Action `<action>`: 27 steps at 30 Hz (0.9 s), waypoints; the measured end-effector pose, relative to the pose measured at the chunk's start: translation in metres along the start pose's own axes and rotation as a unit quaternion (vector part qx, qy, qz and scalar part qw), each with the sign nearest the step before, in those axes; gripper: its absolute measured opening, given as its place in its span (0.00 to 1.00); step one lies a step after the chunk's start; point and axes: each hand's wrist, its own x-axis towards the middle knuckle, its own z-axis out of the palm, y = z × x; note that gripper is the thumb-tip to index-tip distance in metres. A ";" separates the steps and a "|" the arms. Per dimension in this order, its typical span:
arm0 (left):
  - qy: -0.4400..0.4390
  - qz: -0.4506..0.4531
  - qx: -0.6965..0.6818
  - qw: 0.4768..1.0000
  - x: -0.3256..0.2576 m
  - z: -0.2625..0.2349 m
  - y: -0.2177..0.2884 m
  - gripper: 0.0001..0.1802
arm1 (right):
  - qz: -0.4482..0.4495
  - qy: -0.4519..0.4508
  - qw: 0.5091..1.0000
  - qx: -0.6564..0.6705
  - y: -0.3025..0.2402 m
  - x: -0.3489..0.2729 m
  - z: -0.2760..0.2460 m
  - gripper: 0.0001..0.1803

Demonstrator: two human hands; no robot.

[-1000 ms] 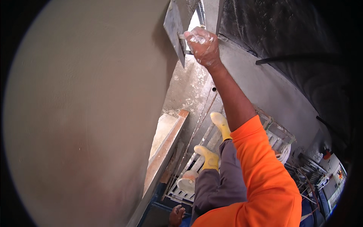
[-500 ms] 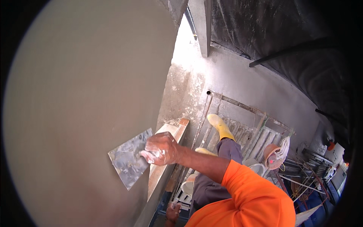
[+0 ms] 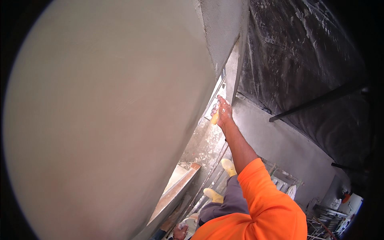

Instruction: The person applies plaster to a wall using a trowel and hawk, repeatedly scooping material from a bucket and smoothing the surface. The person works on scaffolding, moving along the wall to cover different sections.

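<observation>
My right hand point(image 3: 225, 112) is out at arm's length by the far end of a large smooth plastered wall point(image 3: 108, 120). Its fingers are wrapped round the yellow handle point(image 3: 215, 118) of a plastering trowel. The blade is turned nearly edge-on, so little of its face shows, and I cannot tell whether it touches the plaster. White plaster smears the fingers. Low in the picture, close to my trousers, my left hand point(image 3: 181, 232) appears curled. What it holds, if anything, is too small and partly cut off to make out.
Beside the wall's lower edge runs a plaster-stained board point(image 3: 176, 191). My yellow boots point(image 3: 214, 195) stand on a slatted platform with metal bars. Dark sheeting point(image 3: 304, 60) hangs at the right, with a black bar point(image 3: 316, 102) across it. Piled gear point(image 3: 330, 216) lies lower right.
My right hand has carried the trowel up and away, from the wall's middle to its far edge. The blade has turned from face-on to nearly edge-on. The view has shifted too.
</observation>
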 end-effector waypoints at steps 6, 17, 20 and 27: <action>-0.035 -0.016 -0.047 0.998 -0.017 0.015 0.006 0.21 | 0.034 -0.008 0.998 -0.051 -0.005 0.026 0.024 0.12; 0.028 0.070 0.004 0.997 0.009 0.037 -0.027 0.28 | 0.011 -0.054 0.997 -0.056 -0.033 -0.059 0.087 0.13; 0.000 0.072 0.000 0.997 0.029 0.032 -0.028 0.30 | -0.053 -0.099 0.992 -0.059 -0.050 -0.103 0.118 0.12; 0.006 0.115 0.052 0.992 0.036 0.012 -0.005 0.29 | -0.368 -0.218 0.875 -0.227 -0.042 -0.237 0.170 0.15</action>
